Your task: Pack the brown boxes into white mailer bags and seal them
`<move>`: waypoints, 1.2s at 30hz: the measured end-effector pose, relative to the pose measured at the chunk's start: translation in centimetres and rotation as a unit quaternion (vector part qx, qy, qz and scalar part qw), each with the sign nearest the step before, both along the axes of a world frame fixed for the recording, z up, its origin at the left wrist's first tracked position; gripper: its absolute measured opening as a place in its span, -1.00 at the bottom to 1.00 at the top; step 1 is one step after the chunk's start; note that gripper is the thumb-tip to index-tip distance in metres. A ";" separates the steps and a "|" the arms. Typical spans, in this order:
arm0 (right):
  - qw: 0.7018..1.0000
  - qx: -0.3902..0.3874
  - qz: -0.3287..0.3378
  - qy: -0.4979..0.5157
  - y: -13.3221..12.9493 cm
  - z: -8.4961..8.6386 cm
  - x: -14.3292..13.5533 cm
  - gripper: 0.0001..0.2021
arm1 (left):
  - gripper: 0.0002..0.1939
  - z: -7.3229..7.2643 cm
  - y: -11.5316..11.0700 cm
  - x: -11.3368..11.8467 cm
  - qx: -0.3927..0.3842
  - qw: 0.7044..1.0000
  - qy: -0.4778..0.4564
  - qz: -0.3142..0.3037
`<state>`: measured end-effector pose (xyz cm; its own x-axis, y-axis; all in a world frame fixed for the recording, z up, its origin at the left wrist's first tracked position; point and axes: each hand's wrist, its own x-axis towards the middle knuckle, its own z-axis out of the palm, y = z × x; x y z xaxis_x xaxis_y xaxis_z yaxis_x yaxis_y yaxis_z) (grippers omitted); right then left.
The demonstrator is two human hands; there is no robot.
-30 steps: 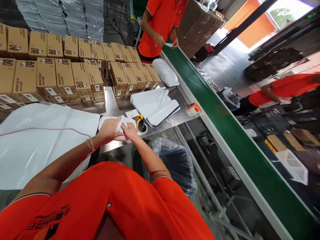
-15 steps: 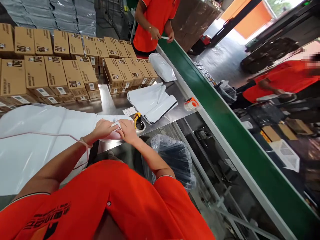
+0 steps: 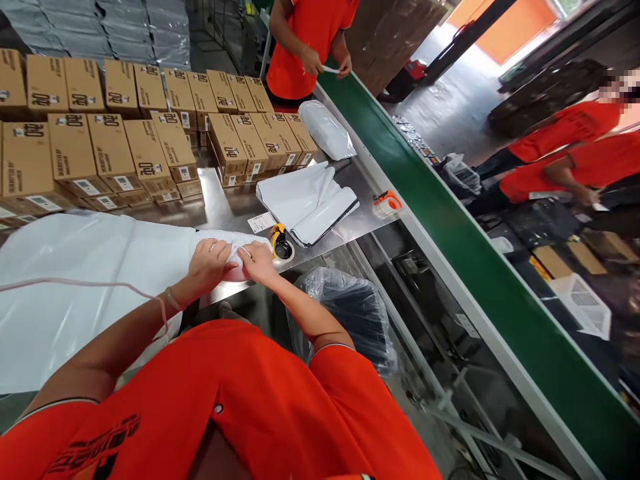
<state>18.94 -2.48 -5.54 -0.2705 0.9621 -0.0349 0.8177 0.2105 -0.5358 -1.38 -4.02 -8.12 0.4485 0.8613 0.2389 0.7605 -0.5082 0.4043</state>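
Note:
At the metal table's front edge, both hands work on a white plastic bag (image 3: 246, 239). My left hand (image 3: 209, 263) has its fingers curled over the bag's left part. Close by on the right, my right hand (image 3: 257, 261) pinches the bag's folded plastic between thumb and fingers. What lies inside the bag is hidden. Just beyond my right hand sits a yellow and black tape dispenser (image 3: 281, 243), with a printed label (image 3: 261, 222) behind it. A pile of flat white mailer bags (image 3: 300, 200) lies further back.
A large white plastic sheet (image 3: 85, 273) covers the left side, crossed by a pink cord (image 3: 90, 281). Rows of cardboard boxes (image 3: 107, 153) stand behind. An orange tape dispenser (image 3: 387, 203) is beside the green conveyor (image 3: 450, 237). A co-worker (image 3: 305, 47) stands at its far end.
My hands have moved slightly apart on the bag, and the left one now lies flatter over it. A second person has come into view at the far right.

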 end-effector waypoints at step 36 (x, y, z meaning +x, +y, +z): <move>1.000 0.009 -0.012 -0.021 0.5 0.6 2.5 -0.33 | -0.50 3.0 5.4 0.9 -0.041 0.993 0.090 -0.063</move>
